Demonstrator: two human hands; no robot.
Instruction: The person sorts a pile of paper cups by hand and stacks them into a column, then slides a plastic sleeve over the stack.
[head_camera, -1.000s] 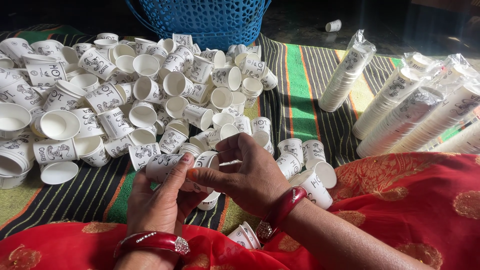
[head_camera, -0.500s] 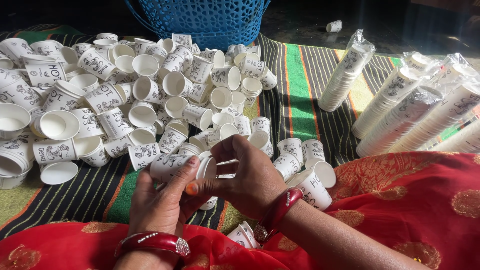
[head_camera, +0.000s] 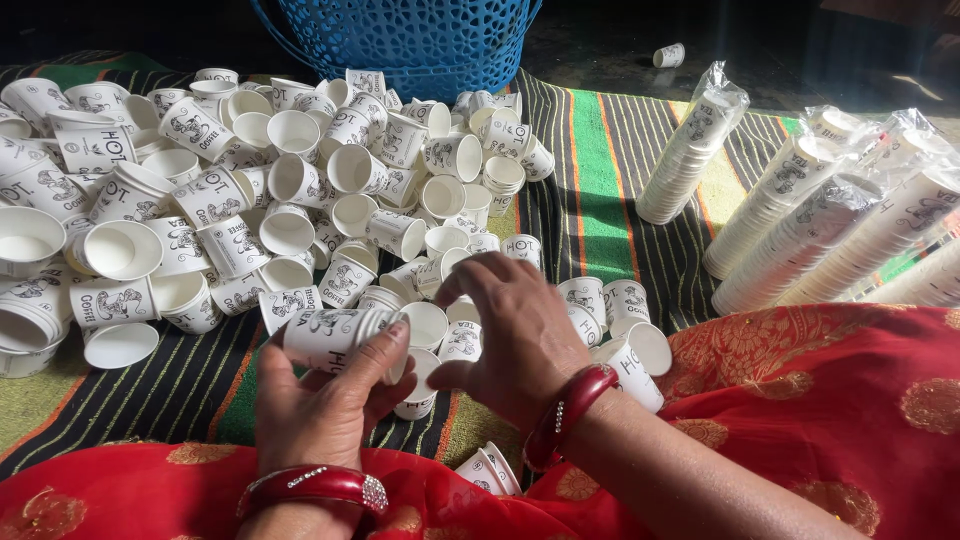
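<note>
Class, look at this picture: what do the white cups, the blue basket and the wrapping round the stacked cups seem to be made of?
The cups: probably paper, matte white with dark print and rolled rims. The basket: likely moulded plastic, uniform blue with an open lattice wall. The wrapping on the stacks: thin clear plastic film, shiny and crinkled, with the cups showing through.

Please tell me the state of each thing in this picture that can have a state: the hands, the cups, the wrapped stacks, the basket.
left hand: closed around a short stack of paper cups lying sideways
right hand: fingers bent, fingertips at a loose cup
loose paper cups: empty, scattered, some upright, some tipped over
wrapped cup stacks: nested, in clear plastic, lying on the striped mat
blue basket: upright, contents hidden
</note>
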